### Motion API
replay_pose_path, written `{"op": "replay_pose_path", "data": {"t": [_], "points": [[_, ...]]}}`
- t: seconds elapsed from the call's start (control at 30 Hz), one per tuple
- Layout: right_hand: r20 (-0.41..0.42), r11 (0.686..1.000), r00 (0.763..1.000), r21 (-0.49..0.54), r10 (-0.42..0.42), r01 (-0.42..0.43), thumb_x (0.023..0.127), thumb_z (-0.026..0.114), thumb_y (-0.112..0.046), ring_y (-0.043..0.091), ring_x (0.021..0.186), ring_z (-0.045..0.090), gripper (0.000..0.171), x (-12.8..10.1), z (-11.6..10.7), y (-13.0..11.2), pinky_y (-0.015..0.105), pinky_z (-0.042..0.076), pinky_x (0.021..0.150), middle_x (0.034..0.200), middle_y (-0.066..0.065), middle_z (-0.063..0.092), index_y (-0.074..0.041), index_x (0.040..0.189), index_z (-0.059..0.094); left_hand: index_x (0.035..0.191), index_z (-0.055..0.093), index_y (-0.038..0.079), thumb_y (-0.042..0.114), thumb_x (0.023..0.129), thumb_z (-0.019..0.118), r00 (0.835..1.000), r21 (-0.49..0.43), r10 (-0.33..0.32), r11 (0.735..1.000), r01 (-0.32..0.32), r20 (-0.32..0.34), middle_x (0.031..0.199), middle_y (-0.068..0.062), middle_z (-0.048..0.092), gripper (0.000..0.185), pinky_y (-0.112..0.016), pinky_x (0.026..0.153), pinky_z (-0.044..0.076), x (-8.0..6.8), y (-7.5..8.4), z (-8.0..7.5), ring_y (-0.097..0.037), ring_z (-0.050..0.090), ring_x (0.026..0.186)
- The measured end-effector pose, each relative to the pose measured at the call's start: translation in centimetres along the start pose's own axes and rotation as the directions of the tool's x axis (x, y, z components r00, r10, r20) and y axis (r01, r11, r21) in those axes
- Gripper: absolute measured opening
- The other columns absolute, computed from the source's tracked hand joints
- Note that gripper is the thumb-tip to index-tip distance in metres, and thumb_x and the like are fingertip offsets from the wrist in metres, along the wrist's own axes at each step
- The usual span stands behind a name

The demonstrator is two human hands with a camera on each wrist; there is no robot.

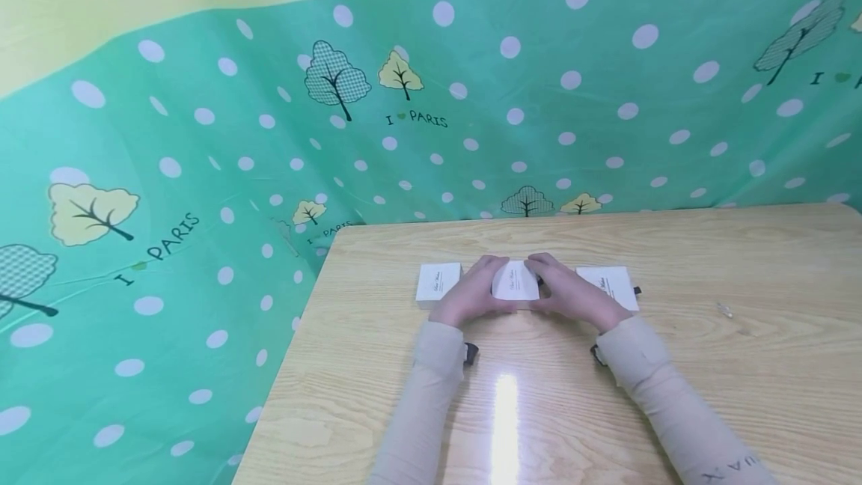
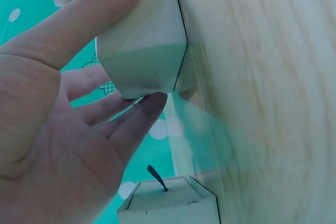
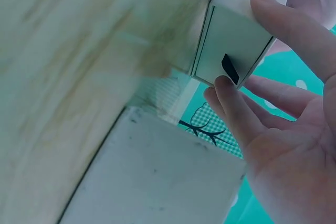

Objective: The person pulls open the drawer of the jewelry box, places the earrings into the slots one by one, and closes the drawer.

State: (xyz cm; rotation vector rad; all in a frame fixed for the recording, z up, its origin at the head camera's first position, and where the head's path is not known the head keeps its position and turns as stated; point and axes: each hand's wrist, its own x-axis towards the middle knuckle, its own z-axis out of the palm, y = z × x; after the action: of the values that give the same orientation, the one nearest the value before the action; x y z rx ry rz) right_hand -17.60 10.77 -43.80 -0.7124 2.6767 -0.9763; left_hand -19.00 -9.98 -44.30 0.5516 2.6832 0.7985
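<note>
We find both hands closed in on one small white cardboard box (image 1: 515, 281), which sits on the pale wood-grain counter (image 1: 673, 380) midway between the wrists. The left hand (image 1: 471, 292) has a partly closed grip: the thumb lies along the box's upper face and the fingers (image 2: 137, 124) curl under its near end, so the box is pinched rather than merely touched. The right hand (image 1: 571, 292) mirrors this from the opposite end, its fingertips (image 3: 227, 94) set against the face that carries a short black pull tab (image 3: 230, 68); we judge the tab end is presented to this hand so that it can be reached. Holding from both ends steadies so light a box against sliding. Just outside the left grip rests a second white box (image 1: 438, 283), and just outside the right grip a flatter white box with a black tab (image 1: 609, 284), both lying free on the counter. A green dotted cloth printed with trees (image 1: 202, 171) hangs beyond the far edge.
</note>
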Motion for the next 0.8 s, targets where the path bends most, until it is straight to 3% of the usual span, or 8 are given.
{"op": "replay_pose_path", "data": {"t": [0.8], "points": [[-0.014,1.000,1.000,0.010,-0.018,0.018,0.080,0.082,-0.010,0.044,0.129,0.049,0.074,-0.39,-0.37,0.12,0.053,0.044,0.106,0.144,0.028,0.042,0.013,0.139,0.045,0.150,0.043,0.015,0.033,0.074,0.088,0.999,-0.008,-0.008,1.000,0.007,-0.042,0.145,-0.002,0.047,0.089,-0.037,0.110,0.041,-0.44,0.59,0.01,-0.019,0.052,0.126]]}}
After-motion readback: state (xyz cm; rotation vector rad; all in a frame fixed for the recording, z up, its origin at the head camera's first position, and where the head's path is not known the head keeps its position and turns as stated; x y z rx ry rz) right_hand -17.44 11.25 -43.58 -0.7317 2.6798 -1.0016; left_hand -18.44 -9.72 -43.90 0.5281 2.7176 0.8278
